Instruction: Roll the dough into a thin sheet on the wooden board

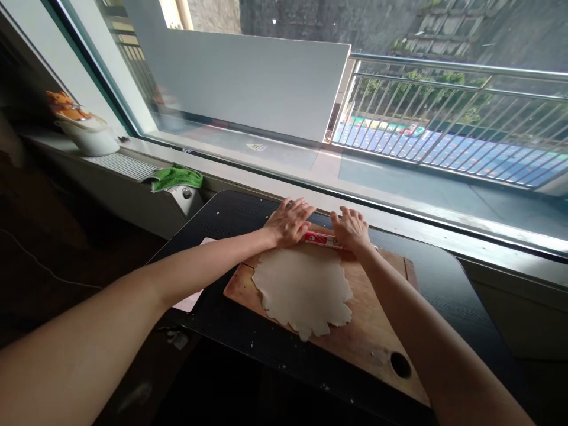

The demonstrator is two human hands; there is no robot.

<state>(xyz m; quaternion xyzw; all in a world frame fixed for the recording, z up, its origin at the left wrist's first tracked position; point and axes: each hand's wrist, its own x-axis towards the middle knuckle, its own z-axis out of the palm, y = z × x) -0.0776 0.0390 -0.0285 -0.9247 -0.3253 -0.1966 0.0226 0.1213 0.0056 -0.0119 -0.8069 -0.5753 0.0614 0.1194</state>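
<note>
A thin, ragged-edged sheet of dough (304,290) lies flat on a wooden cutting board (377,319). Across its far edge rests a red-and-white tube (323,239), whose exact kind I cannot make out. My left hand (290,223) lies on the tube's left part with its fingers stretched forward. Over the right part is my right hand (351,227), palm down and fingers extended. Both hands hide the ends of the tube, and only its printed middle shows between them.
The board lies on a black table (208,219) against a window sill. A pale pink flat item (190,302) sits partly under my left forearm. Further left are a green cloth (177,177) and a white bucket (95,136) on a ledge. White specks dot the table.
</note>
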